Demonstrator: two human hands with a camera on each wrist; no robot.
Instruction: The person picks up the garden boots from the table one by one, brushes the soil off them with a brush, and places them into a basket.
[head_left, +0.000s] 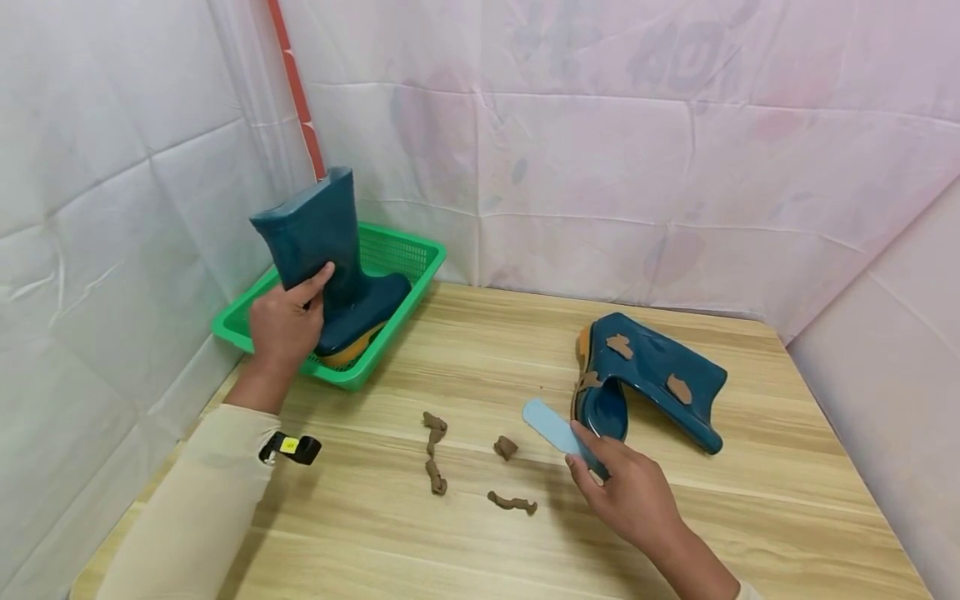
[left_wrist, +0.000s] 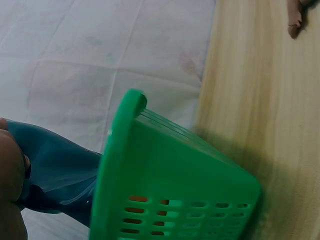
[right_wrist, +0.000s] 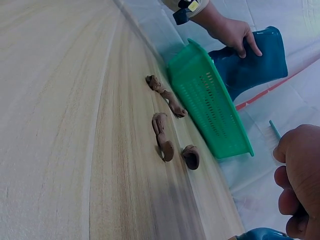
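Note:
A dark teal rubber boot (head_left: 322,242) with an orange sole stands in the green plastic basket (head_left: 390,342). My left hand (head_left: 288,321) grips its shaft, thumb pointing up along the side. In my right hand (head_left: 630,496) I pinch a flat light-blue scraper (head_left: 551,423) with a rounded end. Just beyond that hand a second teal boot (head_left: 652,367) lies on its side, with brown clay-like patches (head_left: 678,388) stuck to it. The left wrist view shows the basket's wall (left_wrist: 185,170) close up, hiding the foot of the first boot.
Several brown clay-like lumps (head_left: 435,477) lie on the wooden table (head_left: 360,533) between my hands. White sheeting (head_left: 570,167) hangs behind and on both sides of the table. A red strip (head_left: 298,92) runs down the back left corner.

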